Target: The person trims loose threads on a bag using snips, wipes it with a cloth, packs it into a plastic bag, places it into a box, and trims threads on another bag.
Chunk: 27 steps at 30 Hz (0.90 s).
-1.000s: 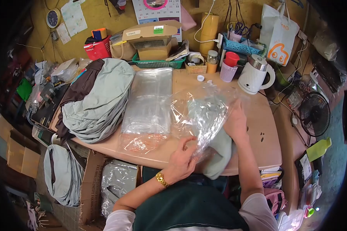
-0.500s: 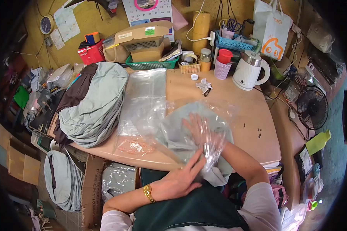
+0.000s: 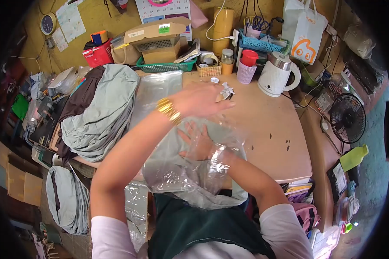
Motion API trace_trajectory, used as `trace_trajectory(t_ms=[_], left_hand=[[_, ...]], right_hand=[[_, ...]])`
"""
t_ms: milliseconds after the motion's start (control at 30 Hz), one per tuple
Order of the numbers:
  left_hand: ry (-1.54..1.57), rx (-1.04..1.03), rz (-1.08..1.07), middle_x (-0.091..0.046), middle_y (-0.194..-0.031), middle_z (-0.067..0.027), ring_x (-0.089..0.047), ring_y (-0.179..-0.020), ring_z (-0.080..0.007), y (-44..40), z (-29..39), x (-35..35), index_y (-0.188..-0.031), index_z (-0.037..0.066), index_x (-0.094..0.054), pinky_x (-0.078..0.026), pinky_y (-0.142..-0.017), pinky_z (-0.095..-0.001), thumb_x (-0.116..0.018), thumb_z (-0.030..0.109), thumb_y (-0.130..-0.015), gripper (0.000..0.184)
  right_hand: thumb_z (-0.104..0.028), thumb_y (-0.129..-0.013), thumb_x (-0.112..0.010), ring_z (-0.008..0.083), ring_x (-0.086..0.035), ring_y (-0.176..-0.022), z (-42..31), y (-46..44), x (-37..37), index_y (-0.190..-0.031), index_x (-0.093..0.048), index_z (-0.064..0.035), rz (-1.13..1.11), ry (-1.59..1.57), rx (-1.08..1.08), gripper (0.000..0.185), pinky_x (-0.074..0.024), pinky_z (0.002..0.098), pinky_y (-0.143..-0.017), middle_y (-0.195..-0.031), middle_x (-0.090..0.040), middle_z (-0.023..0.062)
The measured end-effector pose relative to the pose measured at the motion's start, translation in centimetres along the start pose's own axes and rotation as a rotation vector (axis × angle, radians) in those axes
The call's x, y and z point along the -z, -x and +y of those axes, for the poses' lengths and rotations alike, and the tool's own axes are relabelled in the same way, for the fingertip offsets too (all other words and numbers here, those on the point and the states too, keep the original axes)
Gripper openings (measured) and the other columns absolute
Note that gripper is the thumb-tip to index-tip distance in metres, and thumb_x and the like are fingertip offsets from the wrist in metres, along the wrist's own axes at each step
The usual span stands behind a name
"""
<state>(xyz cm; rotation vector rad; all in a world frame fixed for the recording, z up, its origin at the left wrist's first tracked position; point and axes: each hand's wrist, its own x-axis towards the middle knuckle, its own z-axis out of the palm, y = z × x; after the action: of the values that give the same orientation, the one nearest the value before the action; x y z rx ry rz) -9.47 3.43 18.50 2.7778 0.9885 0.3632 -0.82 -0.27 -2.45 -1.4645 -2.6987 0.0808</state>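
A folded grey-green cloth [image 3: 170, 162] lies on the table inside a clear plastic bag [image 3: 190, 192] that reaches over the table's front edge. My right hand [image 3: 197, 146] rests flat on the cloth with its fingers spread, and the bag's clear film bunches around its wrist. Over the far side of the bag, my left hand [image 3: 202, 100] is stretched out with nothing in it. A gold band [image 3: 168, 111] circles the left wrist. Partly hidden under the left arm is a stack of flat clear plastic bags [image 3: 153, 93].
A pile of grey-green and brown cloth [image 3: 101, 112] lies on the table's left. A white kettle [image 3: 277, 77], a pink cup [image 3: 246, 71], a green basket [image 3: 168, 64] and a crumpled scrap [image 3: 227, 90] stand or lie toward the back. A black fan [image 3: 348, 116] is at right.
My left hand has left the bag's near end and swung up to its far side. My right hand has shifted left, and the bagged cloth now lies further left and nearer to me.
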Motion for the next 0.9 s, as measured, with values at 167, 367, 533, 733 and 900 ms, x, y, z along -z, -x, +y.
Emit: trace_trajectory(t_ms=[167, 367, 533, 733, 900], left_hand=[[0.027, 0.045, 0.048, -0.07, -0.101, -0.0128, -0.064, -0.1, -0.0318, -4.5, -1.8, -13.7, -0.106, 0.011, -0.067, -0.024, -0.109, -0.0621, -0.064, 0.04, -0.082, 0.038], [0.23, -0.203, 0.217, -0.063, -0.065, -0.0095, -0.064, -0.073, -0.0295, -7.4, 5.4, -15.5, -0.062, 0.013, -0.063, -0.029, -0.104, -0.0618, -0.059, 0.017, -0.075, 0.014], [0.104, -0.436, 0.224, -0.058, -0.059, -0.0071, -0.063, -0.074, -0.0246, -8.0, 16.4, -14.5, -0.058, 0.01, -0.059, -0.023, -0.11, -0.0604, -0.052, 0.008, -0.08, 0.023], [0.221, -0.573, 0.454, -0.057, -0.116, -0.0155, -0.048, -0.121, -0.0333, -1.0, 19.1, -12.2, -0.103, 0.008, -0.062, -0.014, -0.111, -0.0646, -0.069, 0.023, -0.074, 0.033], [0.421, 0.019, 0.649, -0.034, -0.146, -0.0228, -0.032, -0.137, -0.0378, 6.5, 7.6, -12.7, -0.15, 0.007, -0.023, -0.023, -0.111, -0.0538, -0.073, 0.029, -0.082, 0.087]], right_hand=[[-0.063, -0.083, -0.052, 0.0421, -0.012, -0.144, 1.9, -0.8, -4.0, -0.153, -0.016, -0.0119, 0.078, -0.284, 0.192, 0.093, -0.0116, 0.0646, -0.111, -0.158, -0.014, 0.0184], [-0.061, -0.086, -0.046, 0.0403, -0.009, -0.146, 4.7, 0.5, -3.8, -0.154, -0.017, -0.0256, 0.234, 0.175, 0.19, 0.081, -0.0062, 0.0655, -0.112, -0.159, -0.015, 0.0178], [-0.066, -0.078, -0.06, 0.0412, -0.007, -0.146, 9.1, 1.6, 2.3, -0.153, -0.02, -0.0212, -0.053, -0.04, -0.159, 0.096, -0.0059, 0.0657, -0.112, -0.158, -0.016, 0.0197], [-0.061, -0.081, -0.061, 0.0439, -0.013, -0.144, 22.5, 7.6, 0.7, -0.151, -0.028, -0.0148, 0.007, -0.074, -0.62, 0.089, -0.009, 0.0623, -0.113, -0.156, -0.02, 0.02], [-0.059, -0.086, -0.055, 0.0408, -0.016, -0.144, 18.0, 10.7, 0.1, -0.149, -0.032, -0.0145, 0.369, -0.433, -0.23, 0.08, -0.0113, 0.0648, -0.112, -0.155, -0.023, 0.0206]])
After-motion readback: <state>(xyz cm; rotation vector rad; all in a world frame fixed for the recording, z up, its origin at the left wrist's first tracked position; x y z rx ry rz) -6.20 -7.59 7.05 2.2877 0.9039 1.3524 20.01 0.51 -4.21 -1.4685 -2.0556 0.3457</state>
